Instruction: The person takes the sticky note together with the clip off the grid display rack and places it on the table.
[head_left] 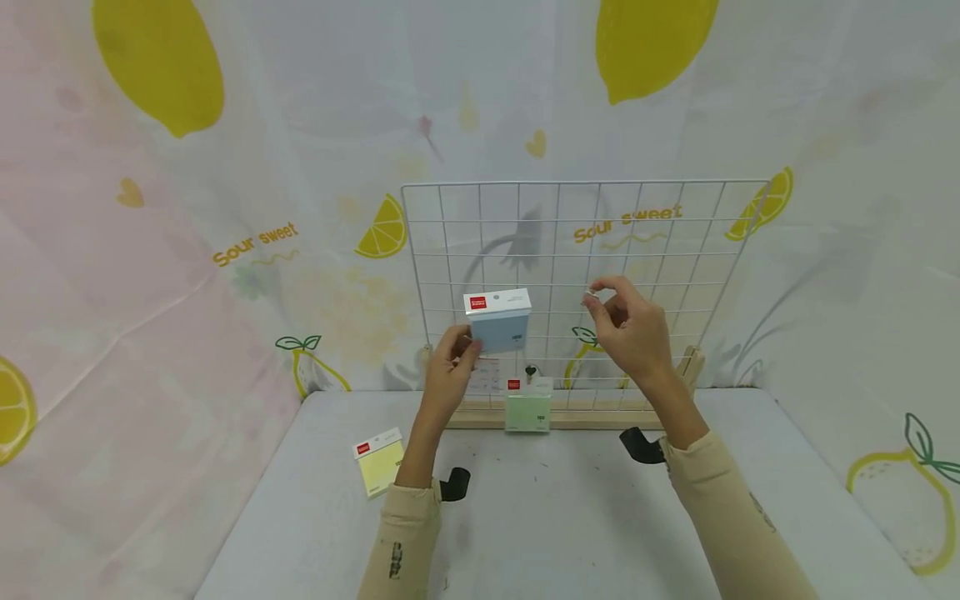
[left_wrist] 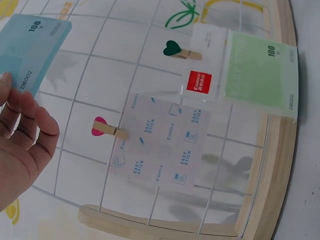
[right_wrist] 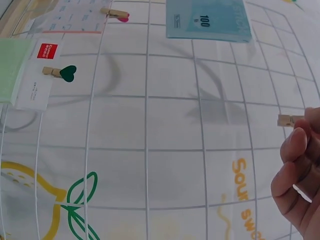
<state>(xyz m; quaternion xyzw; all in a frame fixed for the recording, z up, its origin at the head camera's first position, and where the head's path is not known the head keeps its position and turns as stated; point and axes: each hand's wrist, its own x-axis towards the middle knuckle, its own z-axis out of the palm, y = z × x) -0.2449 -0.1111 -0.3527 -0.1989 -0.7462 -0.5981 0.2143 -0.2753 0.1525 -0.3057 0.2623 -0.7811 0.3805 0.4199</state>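
My left hand [head_left: 450,375] pinches a pack of blue sticky notes [head_left: 501,329] by its lower left edge, in front of the white wire grid [head_left: 558,250]. A small wooden clothespin [right_wrist: 287,120] is held between the thumb and fingers of my right hand [head_left: 632,327], to the right of the blue pack. A pack of green sticky notes [head_left: 528,412] hangs low on the grid from a clothespin with a green heart [left_wrist: 172,48]. Beside it, a pinkish printed pack [left_wrist: 160,142] hangs from a clothespin with a pink heart [left_wrist: 100,126].
A pack of yellow sticky notes [head_left: 381,467] lies on the white table [head_left: 540,525], left of my left forearm. Wooden feet and a wooden bar [head_left: 592,420] support the grid. Behind it hangs a lemon-print cloth [head_left: 322,167].
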